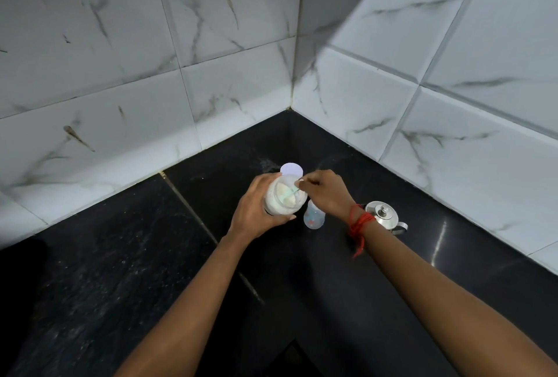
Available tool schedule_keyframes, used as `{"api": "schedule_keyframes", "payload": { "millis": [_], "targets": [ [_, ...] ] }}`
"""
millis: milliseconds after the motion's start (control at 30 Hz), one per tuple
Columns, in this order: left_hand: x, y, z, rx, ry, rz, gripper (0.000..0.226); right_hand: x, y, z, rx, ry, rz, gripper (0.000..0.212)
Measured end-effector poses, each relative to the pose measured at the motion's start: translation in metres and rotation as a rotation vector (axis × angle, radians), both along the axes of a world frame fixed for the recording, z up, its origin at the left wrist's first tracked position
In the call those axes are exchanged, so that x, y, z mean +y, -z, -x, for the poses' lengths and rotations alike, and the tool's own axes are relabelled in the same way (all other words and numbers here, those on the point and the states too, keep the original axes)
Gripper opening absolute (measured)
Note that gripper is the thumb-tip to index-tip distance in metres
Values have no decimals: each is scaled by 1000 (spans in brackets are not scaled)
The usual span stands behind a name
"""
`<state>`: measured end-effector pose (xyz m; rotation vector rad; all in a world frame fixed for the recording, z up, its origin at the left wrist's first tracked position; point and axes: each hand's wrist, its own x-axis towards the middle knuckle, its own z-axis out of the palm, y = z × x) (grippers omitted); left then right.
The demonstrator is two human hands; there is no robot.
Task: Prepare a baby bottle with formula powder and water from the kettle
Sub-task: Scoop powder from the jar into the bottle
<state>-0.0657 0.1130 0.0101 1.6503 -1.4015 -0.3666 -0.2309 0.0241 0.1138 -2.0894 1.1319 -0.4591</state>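
Head view shows the left hand [259, 210] wrapped around the side of an open jar of formula powder [283, 198], fingers curled behind it and thumb across the near wall, holding it lifted and tipped toward the camera. The right hand [326, 192] pinches the thin handle of a scoop [295, 191] whose lower end reaches into the powder; whether the bowl is loaded cannot be told. The jar looks like clear rigid plastic, more than half full, so probably light but smooth, and a grip round its middle suits it best. The scoop seems slight and springy, so a jolt could likely flick powder off. Just beside the jar, under the right wrist, the baby bottle [314, 219] stands upright on the counter with its top off. It looks light and narrow-mouthed, easy to knock over, and may need steadying by its body when powder goes in. A white lid [291, 169] lies flat behind the jar, and a steel kettle [383, 215] with its lid on sits near the right wrist, which wears a red thread [359, 222]. The black stone counter [120, 271] is polished and hard, likely slippery, and runs into a corner of white marbled wall tiles [120, 44].
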Motion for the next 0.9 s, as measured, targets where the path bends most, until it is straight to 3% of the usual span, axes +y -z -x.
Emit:
{"api": "schedule_keyframes", "payload": {
  "millis": [133, 267, 333, 500, 767, 900],
  "targets": [
    [1, 3, 4, 37, -40, -14, 95, -11, 14, 8, -250, 246, -424, 29],
    [0, 12, 4, 86, -86, 11, 93, -14, 21, 15, -345, 395, -561, 25],
    [0, 19, 3, 111, -122, 23, 93, -16, 23, 15, -375, 439, -590, 34],
    [-7, 40, 3, 258, -269, -18, 92, -17, 23, 16, -429, 479, -610, 18],
    [-26, 52, 9, 373, -314, -110, 85, -19, 25, 27, -483, 510, -594, 16],
    [-22, 50, 17, 379, -375, -134, 105, -20, 25, 36, -491, 531, -581, 22]
  ]
}}
